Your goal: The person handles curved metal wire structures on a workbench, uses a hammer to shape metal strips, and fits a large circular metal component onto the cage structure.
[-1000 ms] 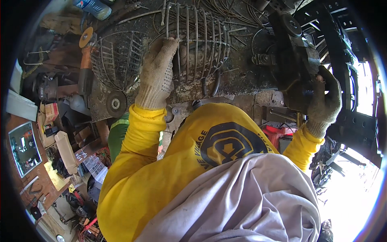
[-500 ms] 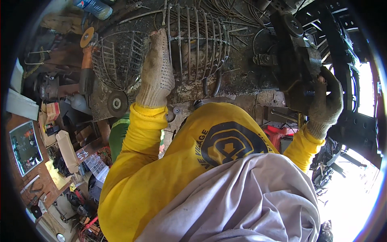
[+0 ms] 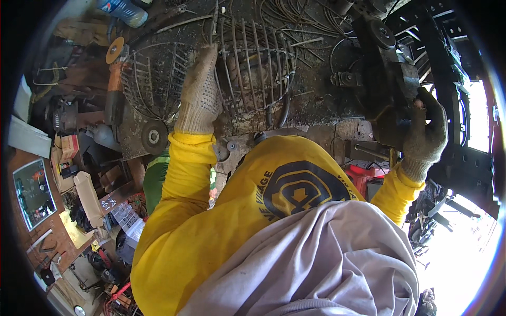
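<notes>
My left hand (image 3: 199, 90), in a dotted knit glove, is closed at the left side of a cage of bent metal rods (image 3: 255, 66). Its fingertips meet the cage's edge where a thin rod (image 3: 214, 23) rises above them. To the hand's left lies a second, finer-barred metal cage (image 3: 153, 76). My right hand (image 3: 429, 129), gloved too, curls its fingers beside a heavy dark metal block (image 3: 387, 100) that resembles a bench vise. What sits inside that grip is hidden.
An angle grinder (image 3: 115, 79) with an orange disc lies on the workbench's left, near a grey grinding disc (image 3: 154, 136). Coiled wire (image 3: 300, 18) and loose rods cover the back. A blue-labelled bottle (image 3: 124, 13) lies far left. Dark perforated metal beams (image 3: 448, 58) stand at right.
My left hand has drawn slightly down and to the left, and the rod cage has shifted and tilted with it. The right hand stays where it was.
</notes>
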`<state>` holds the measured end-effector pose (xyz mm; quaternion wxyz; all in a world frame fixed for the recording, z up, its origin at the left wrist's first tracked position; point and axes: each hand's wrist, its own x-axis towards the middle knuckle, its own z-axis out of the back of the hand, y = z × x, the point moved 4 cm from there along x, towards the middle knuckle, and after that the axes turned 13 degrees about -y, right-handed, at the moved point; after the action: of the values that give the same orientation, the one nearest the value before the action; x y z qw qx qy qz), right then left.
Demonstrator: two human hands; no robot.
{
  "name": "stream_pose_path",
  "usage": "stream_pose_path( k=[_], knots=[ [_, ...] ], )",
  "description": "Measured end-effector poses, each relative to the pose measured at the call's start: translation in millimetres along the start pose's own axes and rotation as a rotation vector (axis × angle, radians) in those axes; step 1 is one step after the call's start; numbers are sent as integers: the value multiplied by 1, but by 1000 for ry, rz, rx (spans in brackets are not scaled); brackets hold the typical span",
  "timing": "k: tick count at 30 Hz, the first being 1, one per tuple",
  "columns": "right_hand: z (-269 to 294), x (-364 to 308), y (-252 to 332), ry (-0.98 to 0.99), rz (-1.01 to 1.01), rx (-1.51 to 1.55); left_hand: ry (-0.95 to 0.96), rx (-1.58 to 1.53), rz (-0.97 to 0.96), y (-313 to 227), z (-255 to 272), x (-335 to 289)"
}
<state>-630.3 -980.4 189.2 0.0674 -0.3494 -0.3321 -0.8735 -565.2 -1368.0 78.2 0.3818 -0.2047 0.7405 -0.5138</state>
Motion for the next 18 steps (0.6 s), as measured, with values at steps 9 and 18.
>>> stream_pose_path(
  k=[9,18],
  knots=[
    [3,4,3,25,92,10,65,91,-2,1,12,6],
    [6,1,9,12,35,27,55,357,-301,-4,6,11]
  ],
)
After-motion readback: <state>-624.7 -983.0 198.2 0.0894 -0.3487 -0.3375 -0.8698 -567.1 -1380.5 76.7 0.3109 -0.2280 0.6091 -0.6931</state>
